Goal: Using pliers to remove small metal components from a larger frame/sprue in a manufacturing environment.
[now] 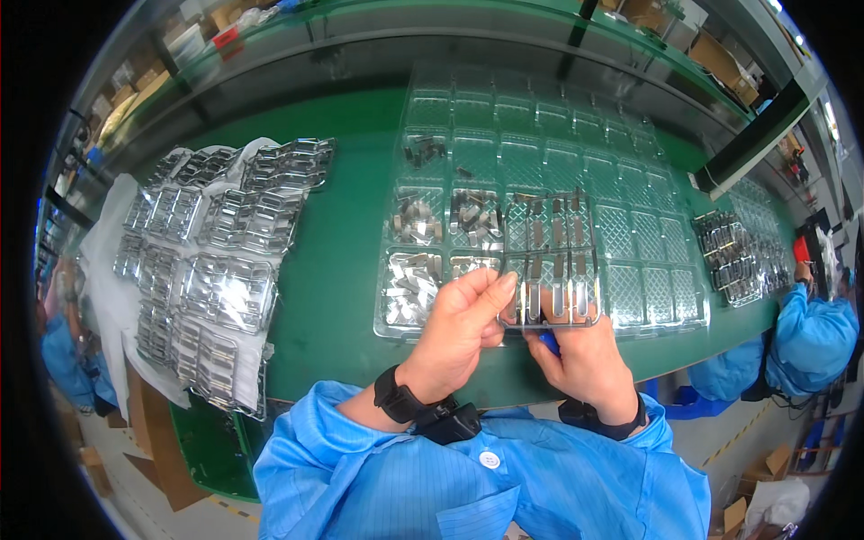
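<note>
My left hand (463, 315) pinches the near left corner of a black rectangular frame (551, 261) divided into narrow slots, with its thumb on top. Shiny metal strips and darker pieces sit in the slots. My right hand (585, 360) is closed below the frame's near edge, its fingers partly hidden behind it. A small blue thing (548, 341) shows between its thumb and fingers; its kind cannot be made out. Beneath the frame lies a clear plastic tray (630, 310) of square compartments. Loose metal pieces (414, 283) fill several compartments on its left side.
At the left, many similar frames (229, 292) lie in rows on white sheeting (108, 234). More frames (729, 261) are stacked at the right, near a co-worker in blue (814, 333). A dark post (760, 139) rises behind the green table (333, 324). A shelf runs along the back.
</note>
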Tool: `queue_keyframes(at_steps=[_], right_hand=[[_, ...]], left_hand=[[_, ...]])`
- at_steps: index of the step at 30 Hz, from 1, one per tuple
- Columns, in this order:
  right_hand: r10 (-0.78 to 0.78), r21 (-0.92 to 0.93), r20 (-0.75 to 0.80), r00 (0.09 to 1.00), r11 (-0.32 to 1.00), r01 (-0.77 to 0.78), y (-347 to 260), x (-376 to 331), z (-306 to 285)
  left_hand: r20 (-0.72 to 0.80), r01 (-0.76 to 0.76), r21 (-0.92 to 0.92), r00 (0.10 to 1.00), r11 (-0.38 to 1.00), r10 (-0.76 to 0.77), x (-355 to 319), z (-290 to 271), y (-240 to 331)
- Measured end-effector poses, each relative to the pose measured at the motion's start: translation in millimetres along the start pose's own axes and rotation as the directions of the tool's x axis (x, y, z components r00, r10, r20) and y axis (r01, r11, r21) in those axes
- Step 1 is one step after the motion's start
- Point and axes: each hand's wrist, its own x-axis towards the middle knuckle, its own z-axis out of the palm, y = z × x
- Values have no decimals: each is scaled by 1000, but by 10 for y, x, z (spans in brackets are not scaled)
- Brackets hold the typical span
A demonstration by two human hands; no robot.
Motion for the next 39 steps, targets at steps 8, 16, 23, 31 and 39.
queue_keyframes(at_steps=[8, 16, 23, 31, 39], right_hand=[[-7, -48, 66, 998, 999, 11, 44, -39, 17], [362, 158, -149, 920, 927, -339, 320, -119, -274], [503, 873, 0, 864, 422, -246, 210, 119, -348], [444, 813, -6, 896, 524, -254, 142, 241, -304], [498, 809, -82, 863, 539, -234, 107, 271, -336]], left_hand=[[14, -43, 40, 999, 998, 42, -18, -24, -29], [18, -70, -32, 997, 997, 70, 13, -46, 13], [122, 97, -215, 990, 972, -71, 12, -16, 17], [102, 61, -65, 993, 996, -55, 49, 17, -33], [110, 183, -129, 979, 975, -169, 83, -5, -36]])
